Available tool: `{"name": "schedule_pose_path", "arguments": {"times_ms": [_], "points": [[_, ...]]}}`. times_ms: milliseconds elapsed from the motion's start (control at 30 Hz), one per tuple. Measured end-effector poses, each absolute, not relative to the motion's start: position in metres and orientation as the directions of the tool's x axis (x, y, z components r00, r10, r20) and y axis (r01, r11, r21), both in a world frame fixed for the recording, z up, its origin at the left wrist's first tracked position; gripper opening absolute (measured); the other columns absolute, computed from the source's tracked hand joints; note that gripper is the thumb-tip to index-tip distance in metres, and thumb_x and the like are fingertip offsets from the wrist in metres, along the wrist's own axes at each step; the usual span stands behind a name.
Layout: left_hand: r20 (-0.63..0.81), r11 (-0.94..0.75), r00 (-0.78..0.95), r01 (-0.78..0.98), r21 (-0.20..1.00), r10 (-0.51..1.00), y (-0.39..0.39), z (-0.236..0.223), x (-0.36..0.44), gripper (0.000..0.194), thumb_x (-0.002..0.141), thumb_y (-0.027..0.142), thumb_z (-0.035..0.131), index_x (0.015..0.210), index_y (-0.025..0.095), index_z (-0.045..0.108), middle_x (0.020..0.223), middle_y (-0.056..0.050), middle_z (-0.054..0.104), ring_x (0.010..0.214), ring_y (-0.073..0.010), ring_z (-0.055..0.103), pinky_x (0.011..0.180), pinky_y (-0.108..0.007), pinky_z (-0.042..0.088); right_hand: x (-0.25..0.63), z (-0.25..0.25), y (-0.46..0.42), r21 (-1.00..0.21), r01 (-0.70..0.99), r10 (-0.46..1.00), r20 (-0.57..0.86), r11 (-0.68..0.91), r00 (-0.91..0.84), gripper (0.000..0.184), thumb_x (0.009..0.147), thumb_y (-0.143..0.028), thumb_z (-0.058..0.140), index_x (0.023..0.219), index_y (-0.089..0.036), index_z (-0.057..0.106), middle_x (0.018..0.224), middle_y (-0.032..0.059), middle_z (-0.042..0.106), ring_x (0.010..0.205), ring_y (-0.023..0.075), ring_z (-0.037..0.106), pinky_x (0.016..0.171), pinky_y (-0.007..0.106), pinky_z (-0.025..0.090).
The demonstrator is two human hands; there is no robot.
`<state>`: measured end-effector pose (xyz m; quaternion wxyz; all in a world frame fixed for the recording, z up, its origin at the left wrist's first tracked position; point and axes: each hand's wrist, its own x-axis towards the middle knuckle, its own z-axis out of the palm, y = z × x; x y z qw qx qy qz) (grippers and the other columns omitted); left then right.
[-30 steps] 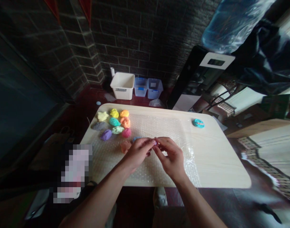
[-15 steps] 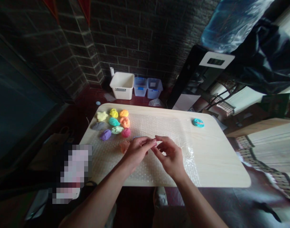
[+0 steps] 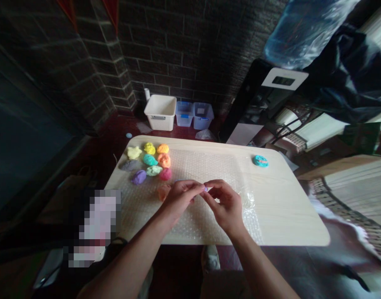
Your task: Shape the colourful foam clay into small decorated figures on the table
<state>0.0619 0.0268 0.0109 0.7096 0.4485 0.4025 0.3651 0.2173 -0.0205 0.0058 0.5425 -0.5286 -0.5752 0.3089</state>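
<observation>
Between the fingertips of both hands is a small purple piece of modelling clay [image 3: 205, 189], mostly covered by the fingers. My left hand [image 3: 184, 194] pinches it from the left, and my right hand [image 3: 225, 204] meets it from the right with thumb and forefinger. A peach clay lump [image 3: 163, 192] lies just left of my left hand, partly behind it. Farther left sit several coloured clay lumps, among them a purple one [image 3: 139, 177], a crimson one [image 3: 165, 174] and a teal one [image 3: 150, 160]. Bubble wrap [image 3: 205, 164] is spread under the hands.
A flat turquoise clay piece [image 3: 260, 161] with an orange stripe lies on the right of the pale wooden table [image 3: 290, 207]. Beyond the far edge stand a white basket [image 3: 161, 118] and two clear bluish bins [image 3: 203, 116]. A water dispenser [image 3: 249, 99] rises at the back right.
My right hand has shifted slightly right and its fingers have drawn back a little. The purple clay between the fingertips now shows more clearly.
</observation>
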Motion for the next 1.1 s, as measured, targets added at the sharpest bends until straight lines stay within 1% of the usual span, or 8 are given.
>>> {"name": "schedule_pose_path", "arguments": {"times_ms": [200, 367, 467, 567, 700, 800, 967, 1100], "points": [[-0.248, 0.353, 0.413, -0.201, 0.914, 0.876, 0.0268, 0.0086, 0.0622, 0.022, 0.083, 0.039, 0.077, 0.084, 0.018, 0.079, 0.082, -0.005, 0.071, 0.072, -0.0133, 0.053, 0.061, -0.026, 0.031, 0.2166, 0.0069, -0.0222, -0.865, 0.357, 0.89, 0.429, 0.353, 0.158, 0.005, 0.091, -0.022, 0.077, 0.095, -0.024, 0.078, 0.094, 0.0053, 0.075, 0.079, 0.0173, 0.07, 0.062, 0.029, 0.056], [-0.249, 0.369, 0.416, -0.238, 0.899, 0.875, 0.0264, 0.0086, 0.062, 0.02, 0.081, 0.037, 0.08, 0.086, 0.017, 0.081, 0.086, -0.007, 0.074, 0.075, -0.0141, 0.056, 0.062, -0.026, 0.033, 0.2148, 0.0089, -0.0248, -0.795, 0.453, 0.835, 0.522, 0.403, 0.173, 0.006, 0.091, -0.018, 0.077, 0.088, -0.023, 0.078, 0.094, 0.0054, 0.077, 0.072, 0.0168, 0.071, 0.059, 0.03, 0.059], [-0.247, 0.376, 0.411, -0.269, 0.887, 0.877, 0.0264, 0.0099, 0.0626, 0.022, 0.079, 0.038, 0.084, 0.087, 0.017, 0.083, 0.086, -0.007, 0.074, 0.073, -0.013, 0.054, 0.061, -0.025, 0.032, 0.2132, 0.0116, -0.026, -0.722, 0.548, 0.792, 0.587, 0.422, 0.164, 0.009, 0.091, -0.014, 0.077, 0.094, -0.023, 0.077, 0.094, 0.0057, 0.077, 0.071, 0.0165, 0.071, 0.059, 0.03, 0.059], [-0.259, 0.405, 0.41, -0.322, 0.856, 0.874, 0.0267, 0.0114, 0.0632, 0.024, 0.075, 0.036, 0.088, 0.092, 0.019, 0.084, 0.089, -0.007, 0.075, 0.075, -0.0127, 0.055, 0.062, -0.025, 0.033, 0.2128, 0.0125, -0.0265, -0.68, 0.587, 0.769, 0.623, 0.44, 0.144, 0.019, 0.092, -0.011, 0.073, 0.105, -0.023, 0.077, 0.096, 0.0061, 0.076, 0.073, 0.0166, 0.07, 0.059, 0.029, 0.059], [-0.276, 0.423, 0.38, -0.389, 0.819, 0.883, 0.0276, 0.0125, 0.063, 0.028, 0.069, 0.032, 0.092, 0.092, 0.019, 0.083, 0.088, -0.007, 0.074, 0.075, -0.0115, 0.056, 0.062, -0.024, 0.033, 0.2133, 0.01, -0.0269, -0.694, 0.569, 0.793, 0.599, 0.442, 0.114, 0.022, 0.093, -0.011, 0.07, 0.109, -0.025, 0.077, 0.105, 0.0074, 0.075, 0.084, 0.019, 0.073, 0.063, 0.03, 0.06], [-0.285, 0.418, 0.344, -0.422, 0.804, 0.895, 0.0284, 0.013, 0.0628, 0.03, 0.067, 0.03, 0.094, 0.092, 0.018, 0.083, 0.087, -0.006, 0.074, 0.074, -0.0112, 0.057, 0.063, -0.023, 0.034, 0.2136, 0.008, -0.0272, -0.72, 0.539, 0.817, 0.568, 0.436, 0.098, 0.025, 0.094, -0.012, 0.069, 0.113, -0.026, 0.076, 0.109, 0.0072, 0.073, 0.087, 0.019, 0.073, 0.065, 0.031, 0.061], [-0.239, 0.408, 0.405, -0.406, 0.818, 0.883, 0.0283, 0.0121, 0.0633, 0.022, 0.072, 0.03, 0.09, 0.088, 0.016, 0.082, 0.087, -0.007, 0.073, 0.078, -0.0124, 0.058, 0.065, -0.023, 0.035, 0.2142, 0.0075, -0.0269, -0.796, 0.457, 0.872, 0.482, 0.396, 0.085, 0.035, 0.098, -0.016, 0.064, 0.13, -0.029, 0.071, 0.116, 0.0083, 0.07, 0.086, 0.0179, 0.072, 0.064, 0.031, 0.061], [-0.225, 0.37, 0.385, -0.359, 0.857, 0.895, 0.027, 0.0124, 0.0632, 0.023, 0.076, 0.037, 0.088, 0.078, 0.016, 0.079, 0.078, -0.004, 0.069, 0.07, -0.0102, 0.053, 0.06, -0.024, 0.032, 0.2146, 0.0107, -0.0258, -0.814, 0.435, 0.888, 0.455, 0.384, 0.068, 0.026, 0.099, -0.018, 0.064, 0.121, -0.026, 0.075, 0.109, 0.0085, 0.072, 0.09, 0.0199, 0.071, 0.066, 0.033, 0.061]]}}
